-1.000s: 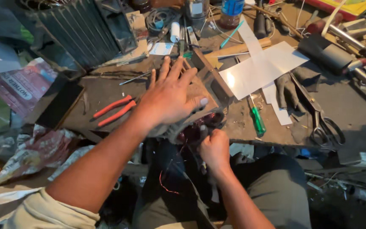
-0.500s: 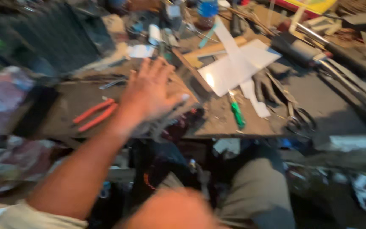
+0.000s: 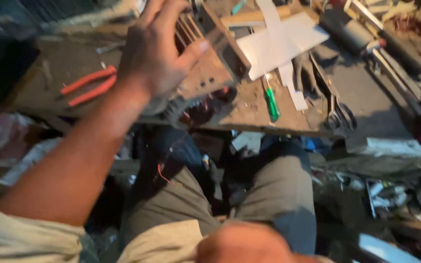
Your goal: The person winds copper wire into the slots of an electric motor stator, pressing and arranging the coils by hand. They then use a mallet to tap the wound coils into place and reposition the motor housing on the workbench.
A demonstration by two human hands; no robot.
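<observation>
My left hand (image 3: 154, 53) lies on top of a brown box-shaped part (image 3: 210, 73) at the bench's front edge. Its fingers reach over the far side and the thumb presses on the upper face. A dark bundle with red wires (image 3: 203, 109) hangs under that part. My right hand (image 3: 242, 243) is a blurred shape close to the camera at the bottom, over my lap in grey trousers (image 3: 278, 185). Whether its fingers are closed cannot be made out.
Red-handled pliers (image 3: 88, 85) lie left of the part. A green screwdriver (image 3: 271, 103), white sheets (image 3: 281, 44) and dark shears (image 3: 334, 104) lie to its right. A black cylinder (image 3: 352, 31) sits at the back right. Clutter fills the floor below the bench edge (image 3: 269, 124).
My right hand left the wires under the part and drew back toward the camera. The view tilted down to my lap. My left hand stayed on the part.
</observation>
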